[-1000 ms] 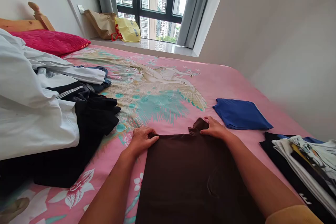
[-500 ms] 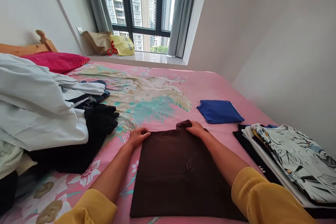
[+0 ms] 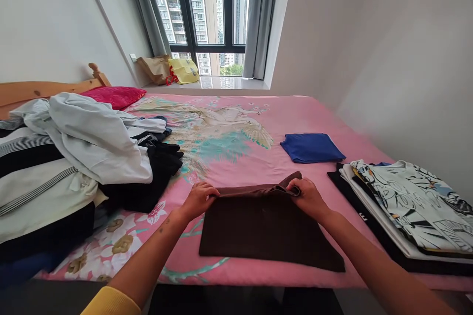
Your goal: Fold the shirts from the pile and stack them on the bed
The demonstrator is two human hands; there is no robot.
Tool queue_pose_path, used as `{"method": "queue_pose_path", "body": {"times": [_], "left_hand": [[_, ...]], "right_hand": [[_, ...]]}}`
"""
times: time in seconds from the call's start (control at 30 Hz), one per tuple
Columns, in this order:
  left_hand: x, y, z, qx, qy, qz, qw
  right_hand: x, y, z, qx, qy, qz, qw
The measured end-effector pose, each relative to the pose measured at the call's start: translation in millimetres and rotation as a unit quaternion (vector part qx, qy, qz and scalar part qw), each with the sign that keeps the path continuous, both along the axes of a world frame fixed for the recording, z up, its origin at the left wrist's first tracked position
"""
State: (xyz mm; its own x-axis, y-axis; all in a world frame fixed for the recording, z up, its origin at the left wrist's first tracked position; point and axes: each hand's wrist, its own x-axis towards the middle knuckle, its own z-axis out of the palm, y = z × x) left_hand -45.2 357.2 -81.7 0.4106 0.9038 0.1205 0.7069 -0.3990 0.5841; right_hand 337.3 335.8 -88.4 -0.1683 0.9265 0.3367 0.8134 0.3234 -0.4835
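Both hands pinch the far edge of a brown garment point(image 3: 266, 224) that lies flat near the front edge of the bed point(image 3: 295, 113). Left hand point(image 3: 199, 198) grips the far left corner, fingers curled over the fabric, forearm stretched forward from a yellow sleeve point(image 3: 111, 302). Right hand point(image 3: 308, 197) closes on the far right corner, where the cloth bunches into a small raised fold; that forearm runs in low from the lower right. Between the hands the far edge is lifted slightly into a rolled ridge, while the near edge lies flat just short of the mattress edge.

Beyond the garment the pink printed sheet is open up to the window sill point(image 3: 210, 83). A folded blue cloth point(image 3: 312, 147) lies apart, further back to the right. Just right of the right forearm sits a stack of folded shirts point(image 3: 402, 206), a white printed one on top, black ones beneath. Left of the left hand a loose pile of clothes point(image 3: 81, 162), white, striped and black, reaches close to the garment's left side. A red pillow point(image 3: 114, 96) lies behind the pile by the headboard. Two bags, one brown point(image 3: 155, 66) and one yellow point(image 3: 185, 70), stand on the sill; their contents cannot be seen.
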Motion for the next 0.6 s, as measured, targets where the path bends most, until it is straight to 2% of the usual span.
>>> {"method": "queue_pose_path", "body": {"times": [0.1, 0.27, 0.47, 0.6], "left_hand": [[-1, -17, -15.3, 0.072, 0.079, -0.045, 0.993], [-3, -27, -37.2, 0.100, 0.089, -0.046, 0.990], [-5, -33, -37.1, 0.106, 0.100, -0.055, 0.988], [5, -40, -31.5, 0.140, 0.117, -0.027, 0.983]], "right_hand": [[-2, -23, -16.7, 0.002, -0.019, -0.005, 1.000], [-6, -45, -37.9, -0.022, -0.037, -0.010, 0.999], [-1, -62, -44.0, -0.008, -0.060, -0.021, 0.998], [5, -74, -47.2, 0.012, -0.064, -0.029, 0.997]]}}
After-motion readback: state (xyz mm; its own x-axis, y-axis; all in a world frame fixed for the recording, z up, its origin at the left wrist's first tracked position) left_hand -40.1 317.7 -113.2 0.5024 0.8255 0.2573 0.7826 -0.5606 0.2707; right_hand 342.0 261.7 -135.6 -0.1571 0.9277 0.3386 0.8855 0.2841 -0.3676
